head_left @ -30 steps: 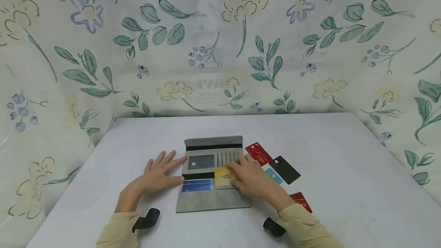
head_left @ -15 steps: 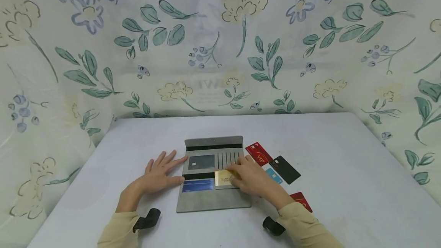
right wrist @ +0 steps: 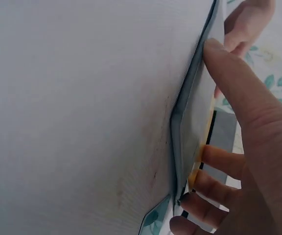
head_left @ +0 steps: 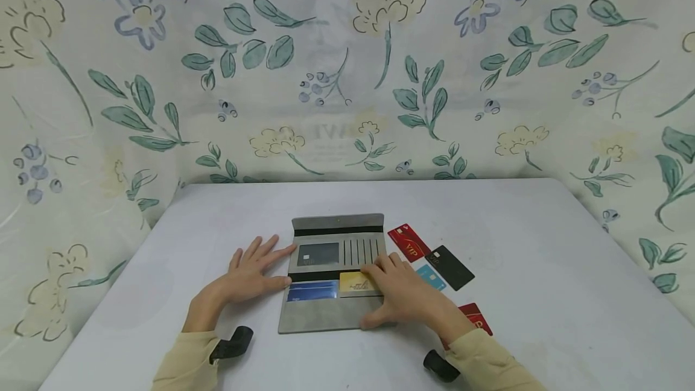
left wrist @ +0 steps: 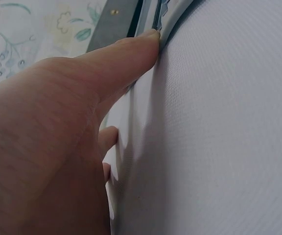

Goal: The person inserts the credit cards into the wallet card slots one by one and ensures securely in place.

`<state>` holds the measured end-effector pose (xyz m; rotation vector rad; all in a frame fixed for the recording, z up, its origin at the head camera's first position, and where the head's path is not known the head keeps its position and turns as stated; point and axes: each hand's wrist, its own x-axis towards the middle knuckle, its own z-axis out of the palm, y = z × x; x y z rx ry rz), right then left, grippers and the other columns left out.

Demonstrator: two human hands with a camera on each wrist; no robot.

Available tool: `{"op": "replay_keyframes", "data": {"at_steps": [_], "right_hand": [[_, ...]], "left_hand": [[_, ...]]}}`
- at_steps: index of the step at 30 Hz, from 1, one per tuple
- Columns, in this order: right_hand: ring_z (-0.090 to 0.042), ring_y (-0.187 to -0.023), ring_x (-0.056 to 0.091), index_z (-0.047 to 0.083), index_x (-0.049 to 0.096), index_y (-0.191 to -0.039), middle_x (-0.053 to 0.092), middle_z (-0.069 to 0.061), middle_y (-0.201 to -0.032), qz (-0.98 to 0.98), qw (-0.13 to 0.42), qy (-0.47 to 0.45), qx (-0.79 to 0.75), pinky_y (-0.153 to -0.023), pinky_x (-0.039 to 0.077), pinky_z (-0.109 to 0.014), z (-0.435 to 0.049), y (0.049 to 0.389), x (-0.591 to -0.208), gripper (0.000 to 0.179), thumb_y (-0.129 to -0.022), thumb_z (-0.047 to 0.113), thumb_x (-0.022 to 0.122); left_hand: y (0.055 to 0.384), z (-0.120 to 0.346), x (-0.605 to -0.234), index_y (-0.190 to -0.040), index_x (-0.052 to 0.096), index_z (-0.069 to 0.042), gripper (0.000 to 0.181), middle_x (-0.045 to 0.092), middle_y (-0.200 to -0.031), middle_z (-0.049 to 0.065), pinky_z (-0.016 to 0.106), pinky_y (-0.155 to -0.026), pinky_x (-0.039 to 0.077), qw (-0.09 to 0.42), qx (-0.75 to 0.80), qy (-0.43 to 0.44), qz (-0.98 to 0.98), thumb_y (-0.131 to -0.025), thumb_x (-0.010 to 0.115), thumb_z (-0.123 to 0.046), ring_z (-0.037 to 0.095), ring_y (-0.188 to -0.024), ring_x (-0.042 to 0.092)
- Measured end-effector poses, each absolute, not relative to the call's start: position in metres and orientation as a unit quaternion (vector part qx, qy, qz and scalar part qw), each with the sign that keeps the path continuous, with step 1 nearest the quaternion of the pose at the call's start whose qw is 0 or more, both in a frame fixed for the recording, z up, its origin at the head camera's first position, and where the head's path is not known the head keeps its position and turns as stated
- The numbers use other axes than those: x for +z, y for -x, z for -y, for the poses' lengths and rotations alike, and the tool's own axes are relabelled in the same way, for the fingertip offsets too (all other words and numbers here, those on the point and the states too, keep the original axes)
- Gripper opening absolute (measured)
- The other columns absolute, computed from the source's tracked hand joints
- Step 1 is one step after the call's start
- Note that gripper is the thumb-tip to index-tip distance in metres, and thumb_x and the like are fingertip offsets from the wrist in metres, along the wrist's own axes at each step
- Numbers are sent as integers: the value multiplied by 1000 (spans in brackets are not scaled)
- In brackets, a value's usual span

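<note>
Grey card wallet (head_left: 320, 319) lying unfolded on the table (head_left: 532, 240), yellow card (head_left: 356, 282) in its lower right pocket. Left hand (head_left: 252, 277) and right hand (head_left: 400, 292) touch the wallet, both grips unclenched, clasping nothing. Wallet probably light, bendable; card likely stiff, slick, best held by its edges.

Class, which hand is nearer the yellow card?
The right hand, with fingers at the right end of the yellow card; the left hand is left of it, across the blue card.
</note>
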<state>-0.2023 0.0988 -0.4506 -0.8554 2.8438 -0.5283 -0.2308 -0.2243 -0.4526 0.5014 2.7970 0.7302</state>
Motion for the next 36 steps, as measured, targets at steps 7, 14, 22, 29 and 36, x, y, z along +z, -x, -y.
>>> {"op": "replay_keyframes", "data": {"at_steps": [7, 14, 22, 29, 36], "right_hand": [[-15, -100, 38, 15, 59, -132, 47, 2, -110, -945, 44, 287, -153, -85, 41, -36, -97, 196, -451, 78, -71, 58, 82], [-14, -97, 38, 16, 64, -127, 46, 3, -101, -949, -2, 298, -99, -80, 38, -31, -94, 186, -453, 69, -76, 61, 77], [-15, -99, 42, 19, 65, -124, 53, 3, -104, -949, -32, 307, -67, -81, 42, -33, -91, 181, -451, 62, -78, 58, 77], [-17, -105, 43, 17, 63, -129, 55, 1, -114, -951, 14, 284, -121, -90, 43, -43, -103, 185, -444, 61, -81, 53, 76], [-26, -114, 46, 13, 59, -133, 56, -8, -121, -971, 0, 199, -135, -97, 43, -51, -134, 199, -437, 66, -80, 44, 81]], "left_hand": [[229, 225, -452, -151, 41, -18, 72, 15, -163, 24, 71, -111, -11, 106, 242, -168, -950, -90, 64, -49, 50, -148, -4], [229, 225, -450, -151, 41, -17, 72, 15, -163, 24, 72, -110, -10, 109, 241, -168, -950, -90, 64, -48, 51, -147, -3], [228, 226, -450, -151, 41, -17, 72, 15, -162, 25, 73, -110, -8, 108, 248, -171, -948, -90, 64, -48, 52, -147, -2], [227, 225, -448, -151, 42, -17, 71, 15, -162, 25, 74, -109, -8, 107, 252, -173, -946, -90, 64, -47, 53, -147, -2], [228, 223, -449, -151, 42, -17, 71, 16, -162, 25, 73, -110, -7, 107, 248, -174, -947, -90, 64, -47, 52, -147, -1]]}}
